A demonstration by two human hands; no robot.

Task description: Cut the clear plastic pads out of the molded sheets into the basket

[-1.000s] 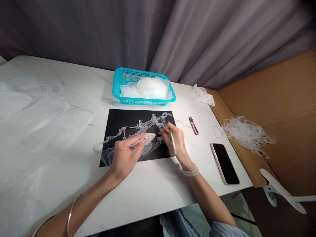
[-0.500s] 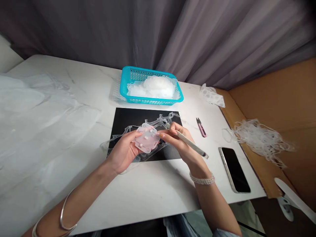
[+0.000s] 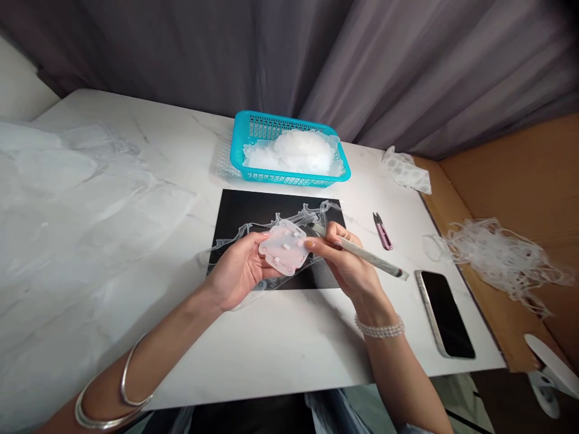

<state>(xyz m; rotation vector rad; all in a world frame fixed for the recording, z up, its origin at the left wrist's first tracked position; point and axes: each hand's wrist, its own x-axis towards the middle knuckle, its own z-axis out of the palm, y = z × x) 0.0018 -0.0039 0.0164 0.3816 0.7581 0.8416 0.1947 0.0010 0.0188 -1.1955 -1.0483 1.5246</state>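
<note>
Above the black mat (image 3: pixel 235 208), the translucent piece (image 3: pixel 284 248) is held studded face up, long axis unclear. Its 9 o'clock edge is clamped by the left hand (image 3: pixel 239 268); its 3 o'clock edge is touched by the right hand (image 3: pixel 353 265), closed on a pen-like tool (image 3: pixel 371 259) pointed toward 10 o'clock.
</note>
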